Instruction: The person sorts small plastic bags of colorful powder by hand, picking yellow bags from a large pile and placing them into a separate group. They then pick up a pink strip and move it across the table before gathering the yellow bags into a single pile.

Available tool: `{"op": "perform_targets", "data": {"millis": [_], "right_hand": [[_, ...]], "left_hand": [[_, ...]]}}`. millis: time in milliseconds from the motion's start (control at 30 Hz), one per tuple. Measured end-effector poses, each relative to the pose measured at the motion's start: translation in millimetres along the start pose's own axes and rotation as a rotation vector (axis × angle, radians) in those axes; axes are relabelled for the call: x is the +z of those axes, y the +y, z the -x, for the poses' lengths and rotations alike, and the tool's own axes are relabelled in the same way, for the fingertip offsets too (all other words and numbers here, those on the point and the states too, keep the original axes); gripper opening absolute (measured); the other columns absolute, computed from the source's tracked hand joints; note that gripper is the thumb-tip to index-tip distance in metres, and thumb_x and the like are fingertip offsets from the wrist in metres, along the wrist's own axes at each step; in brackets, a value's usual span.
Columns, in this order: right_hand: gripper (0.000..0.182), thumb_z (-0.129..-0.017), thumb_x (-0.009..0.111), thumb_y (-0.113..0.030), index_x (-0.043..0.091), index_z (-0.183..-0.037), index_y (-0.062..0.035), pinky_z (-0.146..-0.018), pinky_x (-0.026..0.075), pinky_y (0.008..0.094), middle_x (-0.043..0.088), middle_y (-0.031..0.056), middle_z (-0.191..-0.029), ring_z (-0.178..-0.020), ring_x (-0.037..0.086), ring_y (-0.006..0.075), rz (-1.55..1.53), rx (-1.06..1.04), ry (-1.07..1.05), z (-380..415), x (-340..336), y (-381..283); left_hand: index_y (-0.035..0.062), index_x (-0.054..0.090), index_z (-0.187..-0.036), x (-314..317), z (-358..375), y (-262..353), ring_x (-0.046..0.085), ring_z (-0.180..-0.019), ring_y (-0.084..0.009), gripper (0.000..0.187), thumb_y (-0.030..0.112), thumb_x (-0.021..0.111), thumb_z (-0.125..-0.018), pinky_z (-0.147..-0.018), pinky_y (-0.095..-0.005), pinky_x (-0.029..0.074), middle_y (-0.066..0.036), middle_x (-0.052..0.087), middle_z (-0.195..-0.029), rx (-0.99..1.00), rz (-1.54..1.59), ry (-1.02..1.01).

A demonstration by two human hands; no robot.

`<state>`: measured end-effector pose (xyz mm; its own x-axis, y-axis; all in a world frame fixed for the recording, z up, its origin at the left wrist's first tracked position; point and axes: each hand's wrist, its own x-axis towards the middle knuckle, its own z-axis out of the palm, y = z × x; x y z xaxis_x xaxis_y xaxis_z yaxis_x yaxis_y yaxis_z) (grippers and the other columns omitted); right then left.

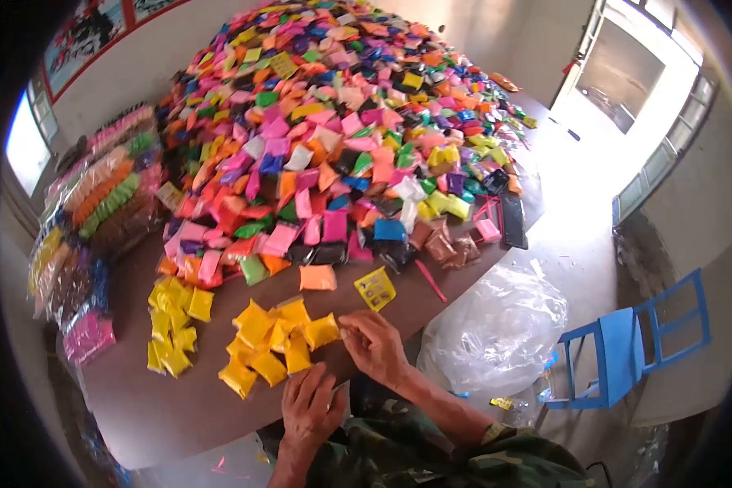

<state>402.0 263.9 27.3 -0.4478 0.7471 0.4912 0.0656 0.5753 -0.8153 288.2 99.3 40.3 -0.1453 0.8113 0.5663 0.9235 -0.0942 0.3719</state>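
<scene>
A loose cluster of orange-yellow packets (256,329) lies on the brown table in front of me. At its right side, my right hand (376,348) has its fingers curled, with thumb and forefinger closed at the edge of one orange-yellow packet (322,332). My left hand (309,407) is at the table's near edge, just below the cluster, its fingers stretched out. Left of the cluster is a group of lemon-yellow packets (171,325). Beyond my hands lie a flat printed yellow packet (375,289) and a peach packet (317,277).
A huge heap of multicoloured packets (325,146) covers the far table (146,415). Bulging clear bags of packets (110,195) line the left side. To the right are a large clear plastic bag (496,325), a blue chair (618,350) and a bright doorway. A pink stick (431,281) lies near the heap.
</scene>
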Motion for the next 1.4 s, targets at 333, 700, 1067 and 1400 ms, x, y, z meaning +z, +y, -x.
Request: {"op": "perform_targets", "data": {"millis": [333, 700, 1067, 1400], "right_hand": [[0.023, -0.088, 0.074, 0.002, 0.069, -0.110, -0.0031, -0.069, 0.058, 0.0348, 0.069, 0.0126, -0.105, -0.082, 0.071, 0.0281, -0.067, -0.019, 0.026, 10.1, -0.9, 4.0], [0.017, -0.089, 0.074, 0.002, 0.072, -0.105, -0.0026, -0.073, 0.059, 0.0355, 0.070, 0.0125, -0.101, -0.086, 0.073, 0.0305, -0.053, -0.087, 0.041, 11.4, -3.0, 5.2], [0.017, -0.091, 0.074, 0.002, 0.073, -0.107, -0.0020, -0.071, 0.057, 0.0313, 0.070, 0.0109, -0.104, -0.085, 0.072, 0.0249, -0.232, -0.027, 0.073, 16.5, -4.8, 12.8], [0.015, -0.087, 0.073, 0.002, 0.073, -0.102, -0.0025, -0.065, 0.056, 0.0349, 0.071, 0.0129, -0.101, -0.077, 0.070, 0.0257, 0.015, -0.191, 0.211, -55.9, -116.9, 13.7]], "left_hand": [[0.0014, 0.072, -0.103, 9.2, 5.4, -6.0, 0.067, -0.107, -0.0357, 0.031, 0.009, 0.082, -0.075, -0.095, -0.0464, 0.053, -0.016, 0.070, -0.118, -0.092, -0.034, -0.100], [0.0013, 0.071, -0.101, 11.1, -10.9, -4.8, 0.067, -0.103, -0.0373, 0.024, 0.007, 0.079, -0.078, -0.092, -0.0476, 0.052, -0.016, 0.070, -0.112, -0.083, -0.075, -0.076], [0.0033, 0.071, -0.107, 26.9, -26.2, 5.6, 0.067, -0.105, -0.0327, 0.027, 0.012, 0.080, -0.082, -0.092, -0.0446, 0.054, -0.013, 0.071, -0.116, 0.008, -0.046, -0.196], [-0.0006, 0.070, -0.118, 27.3, -38.7, 10.3, 0.070, -0.108, -0.0436, 0.031, 0.012, 0.079, -0.090, -0.090, -0.0522, 0.057, -0.021, 0.072, -0.122, 0.144, -0.040, -0.153]]}}
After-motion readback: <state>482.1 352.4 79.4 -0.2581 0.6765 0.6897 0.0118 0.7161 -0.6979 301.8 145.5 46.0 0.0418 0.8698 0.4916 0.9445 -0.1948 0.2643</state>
